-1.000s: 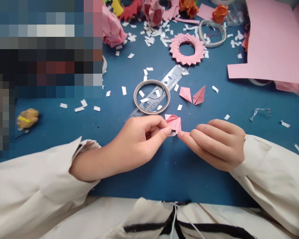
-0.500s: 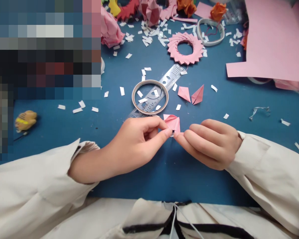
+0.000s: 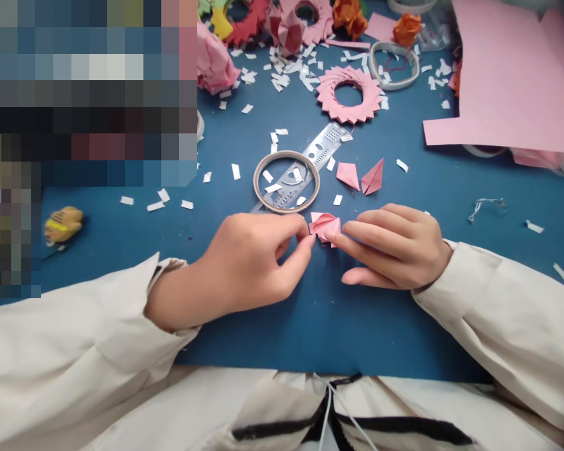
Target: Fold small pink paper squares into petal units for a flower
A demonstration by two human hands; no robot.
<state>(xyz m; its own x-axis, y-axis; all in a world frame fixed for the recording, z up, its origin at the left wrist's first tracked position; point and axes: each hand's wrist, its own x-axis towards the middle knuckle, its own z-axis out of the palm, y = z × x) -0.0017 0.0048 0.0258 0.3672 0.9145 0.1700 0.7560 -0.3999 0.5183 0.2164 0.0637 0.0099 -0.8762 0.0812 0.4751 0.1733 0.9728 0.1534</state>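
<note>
A small piece of folded pink paper (image 3: 326,223) lies on the blue table between my hands. My left hand (image 3: 249,260) pinches its left edge between thumb and forefinger. From the other side, the fingertips of my right hand (image 3: 397,247) press on the paper's lower right part, with the fingers stretched out and the thumb held apart below. Just beyond the paper lie two pink folded kite shapes (image 3: 348,176), side by side. A nearly used-up tape roll (image 3: 256,188) rests on a clear plastic ruler (image 3: 329,136) beyond my left hand.
A pleated pink paper ring (image 3: 328,94) lies farther back, beside a whitish tape roll (image 3: 373,70). Large pink sheets (image 3: 502,75) cover the back right. White scraps (image 3: 282,81) are scattered about. A small yellow-brown figure (image 3: 64,225) sits at left, twisted clear strips (image 3: 486,205) at right.
My right hand has shifted its fingertips up onto the paper, and its thumb has come away from the fingers. My left hand still pinches the paper, slightly farther left on it.
</note>
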